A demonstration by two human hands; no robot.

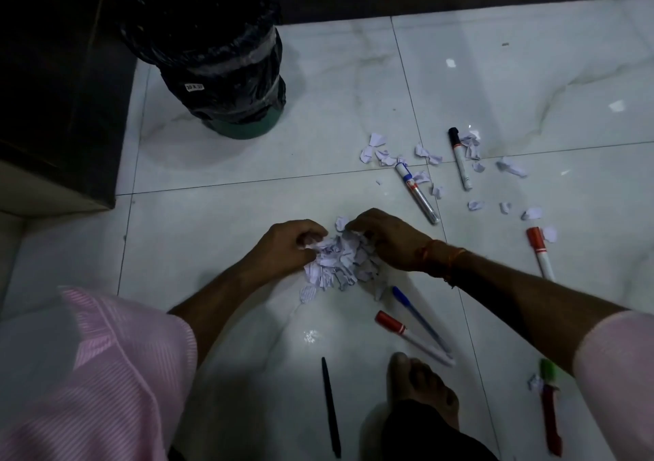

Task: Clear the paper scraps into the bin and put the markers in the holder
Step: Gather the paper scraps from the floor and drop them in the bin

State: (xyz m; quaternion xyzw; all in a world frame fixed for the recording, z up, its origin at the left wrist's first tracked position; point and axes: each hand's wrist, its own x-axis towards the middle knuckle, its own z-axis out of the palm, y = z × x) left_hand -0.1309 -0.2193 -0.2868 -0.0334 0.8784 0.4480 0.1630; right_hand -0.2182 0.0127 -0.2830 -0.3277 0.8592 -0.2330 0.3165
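Pale marble-look floor tiles [318, 106] run under dark grout lines. A dark cabinet [53, 71] stands at far left, a bare foot [421, 386] planted low, pink striped sleeve [106, 372] filling the near corner.

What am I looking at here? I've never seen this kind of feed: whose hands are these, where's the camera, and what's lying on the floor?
There is no machine: one camera on a person's head looks down at their bare hands. The left hand and right hand are closed around a pile of paper scraps on the tiled floor. More loose scraps lie farther out among several markers, such as the black-capped marker and a red-capped marker. The bin, lined with a black bag, stands at upper left. No holder is in view.
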